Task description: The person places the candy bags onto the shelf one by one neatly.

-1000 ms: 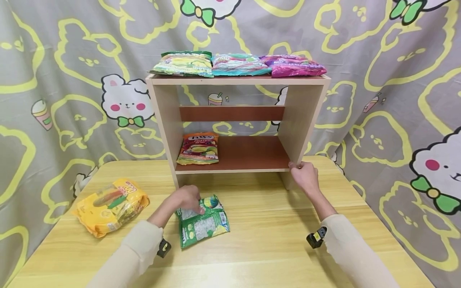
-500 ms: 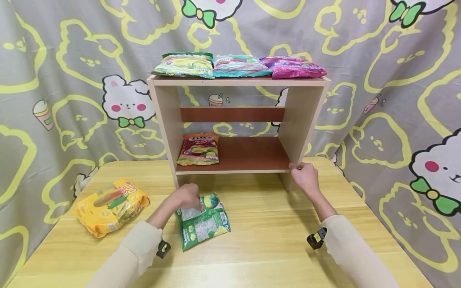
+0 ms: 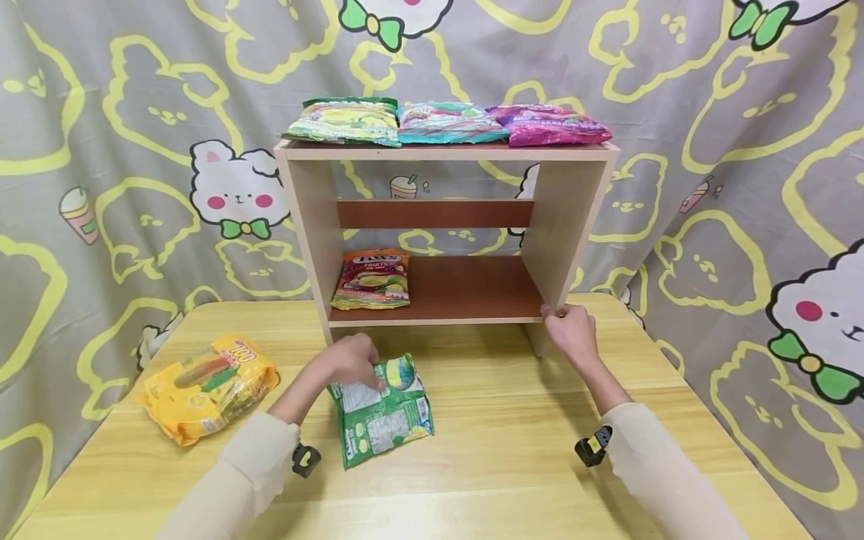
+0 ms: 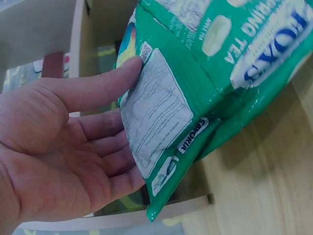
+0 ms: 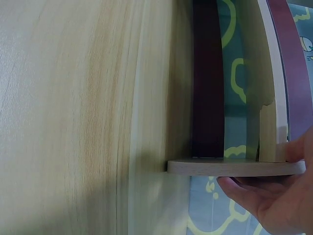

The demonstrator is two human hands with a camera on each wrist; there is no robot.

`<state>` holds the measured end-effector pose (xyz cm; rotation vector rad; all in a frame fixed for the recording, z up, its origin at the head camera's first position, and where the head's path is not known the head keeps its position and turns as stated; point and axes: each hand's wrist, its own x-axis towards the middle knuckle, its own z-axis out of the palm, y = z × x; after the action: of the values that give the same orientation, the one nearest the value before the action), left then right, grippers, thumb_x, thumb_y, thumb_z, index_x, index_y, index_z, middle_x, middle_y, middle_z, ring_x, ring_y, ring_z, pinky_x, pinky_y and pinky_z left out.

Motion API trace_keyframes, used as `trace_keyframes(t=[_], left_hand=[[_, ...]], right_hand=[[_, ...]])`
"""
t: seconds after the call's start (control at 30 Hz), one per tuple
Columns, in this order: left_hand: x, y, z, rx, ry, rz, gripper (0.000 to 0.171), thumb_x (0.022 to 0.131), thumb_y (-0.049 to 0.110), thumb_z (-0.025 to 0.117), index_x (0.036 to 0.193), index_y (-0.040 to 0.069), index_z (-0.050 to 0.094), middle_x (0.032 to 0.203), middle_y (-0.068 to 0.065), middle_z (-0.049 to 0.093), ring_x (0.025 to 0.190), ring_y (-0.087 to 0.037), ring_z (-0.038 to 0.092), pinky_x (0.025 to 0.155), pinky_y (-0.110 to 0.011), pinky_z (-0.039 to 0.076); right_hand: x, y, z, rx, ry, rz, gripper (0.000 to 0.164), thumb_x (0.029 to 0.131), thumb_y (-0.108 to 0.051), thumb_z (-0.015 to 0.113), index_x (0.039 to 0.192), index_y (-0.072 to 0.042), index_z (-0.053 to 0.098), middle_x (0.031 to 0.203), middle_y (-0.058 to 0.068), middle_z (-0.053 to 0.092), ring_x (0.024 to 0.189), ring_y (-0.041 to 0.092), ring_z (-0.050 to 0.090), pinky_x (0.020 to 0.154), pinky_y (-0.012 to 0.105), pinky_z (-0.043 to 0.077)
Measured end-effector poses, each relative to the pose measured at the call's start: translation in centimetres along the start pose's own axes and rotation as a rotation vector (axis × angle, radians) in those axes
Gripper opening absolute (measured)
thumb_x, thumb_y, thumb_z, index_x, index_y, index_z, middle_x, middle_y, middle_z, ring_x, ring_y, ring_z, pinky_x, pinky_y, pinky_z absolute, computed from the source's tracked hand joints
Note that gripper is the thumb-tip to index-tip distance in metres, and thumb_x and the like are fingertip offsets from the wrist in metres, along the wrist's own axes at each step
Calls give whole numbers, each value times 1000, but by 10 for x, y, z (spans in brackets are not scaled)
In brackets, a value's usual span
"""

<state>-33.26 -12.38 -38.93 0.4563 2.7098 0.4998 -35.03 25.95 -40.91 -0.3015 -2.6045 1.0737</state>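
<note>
A green Fox's candy bag (image 3: 385, 412) lies back side up on the table, its left edge raised. My left hand (image 3: 351, 361) pinches that edge; in the left wrist view the thumb (image 4: 110, 83) presses on the printed label while the fingers go underneath, their tips hidden. With my right hand (image 3: 570, 330) I grip the right side panel of a small wooden shelf (image 3: 435, 321), where the middle board meets it. The right wrist view has the thumb and fingers of that hand (image 5: 274, 200) on either side of the panel edge (image 5: 234, 168).
An orange Fox's bag (image 3: 373, 281) sits at the left of the middle shelf. On top lie a yellow-green bag (image 3: 347, 121), a teal bag (image 3: 451, 124) and a purple bag (image 3: 553, 126). A yellow bag (image 3: 209, 388) rests on the table (image 3: 499, 465) at left.
My left hand has risen slightly and moved toward the shelf. The green bag has shifted and tilted a little with it. My right hand stays on the shelf panel.
</note>
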Motion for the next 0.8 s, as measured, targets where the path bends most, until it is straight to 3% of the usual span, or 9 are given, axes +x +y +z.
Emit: trace_keyframes(t=[0.17, 0.4, 0.8], left_hand=[[-2, 7, -4, -20, 14, 28, 19, 80, 22, 86, 86, 8, 74, 77, -1, 62, 71, -16, 50, 63, -28, 44], [-5, 13, -5, -62, 82, 92, 22, 79, 17, 87, 73, 10, 67, 61, 4, 35, 59, -13, 34, 55, -26, 31], [-11, 36, -10, -50, 241, 187, 16, 74, 15, 90, 75, 16, 75, 73, 6, 67, 71, -15, 51, 67, -31, 45]], right_hand=[[0, 0, 0, 6, 4, 4, 46, 99, -39, 52, 70, -5, 63, 67, 11, 61, 68, 29, 53, 52, 34, 40], [0, 0, 2, 4, 4, -1, 46, 99, -39, 52, 66, -8, 59, 62, 7, 57, 67, 29, 52, 51, 34, 40], [0, -1, 2, 5, 9, -3, 45, 99, -39, 52, 67, -8, 60, 63, 8, 58, 66, 29, 53, 52, 34, 40]])
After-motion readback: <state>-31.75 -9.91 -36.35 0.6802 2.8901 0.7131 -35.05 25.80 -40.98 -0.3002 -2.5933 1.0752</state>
